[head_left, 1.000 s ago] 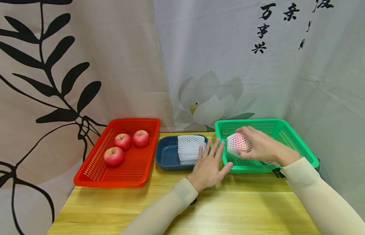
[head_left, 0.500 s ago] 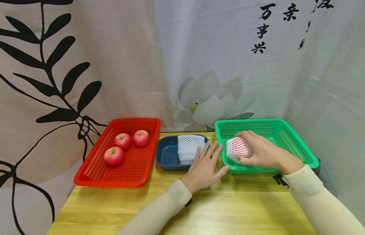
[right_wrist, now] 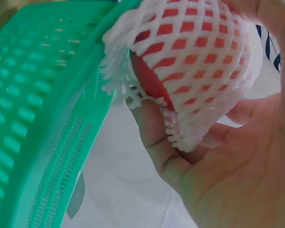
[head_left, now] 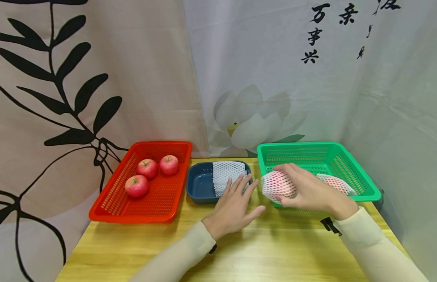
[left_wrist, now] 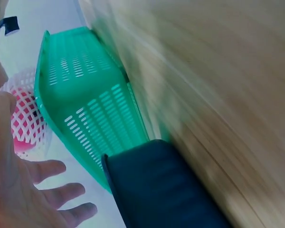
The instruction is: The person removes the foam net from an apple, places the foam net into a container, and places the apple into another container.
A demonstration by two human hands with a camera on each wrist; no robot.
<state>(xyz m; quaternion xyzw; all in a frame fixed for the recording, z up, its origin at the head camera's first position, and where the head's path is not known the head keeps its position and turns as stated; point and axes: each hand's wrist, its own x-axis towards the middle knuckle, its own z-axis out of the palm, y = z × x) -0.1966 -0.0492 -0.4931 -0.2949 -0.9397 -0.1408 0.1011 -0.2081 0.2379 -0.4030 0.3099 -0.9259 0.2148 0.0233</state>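
Note:
My right hand (head_left: pixel 308 191) grips an apple in a white foam net (head_left: pixel 279 185) over the front left rim of the green basket (head_left: pixel 360 172). Close up in the right wrist view, the net-covered apple (right_wrist: pixel 194 57) shows red skin through the mesh, with thumb and fingers curled round it. A second netted apple (head_left: pixel 333 183) lies inside the green basket, partly behind my right hand. My left hand (head_left: pixel 230 211) hovers with fingers spread just in front of the blue tray (head_left: pixel 200 184), holding nothing. White foam nets (head_left: pixel 227 176) lie flat in that tray's right half.
A red basket (head_left: pixel 162 213) with three bare apples (head_left: pixel 137 186) stands at the left. The wooden table (head_left: pixel 260 250) extends in front of the containers. A printed cloth (head_left: pixel 151 78) hangs right behind them.
My right hand has drawn the netted apple towards me and left, from inside the green basket to over its front rim. My left hand has moved back and left, away from the basket.

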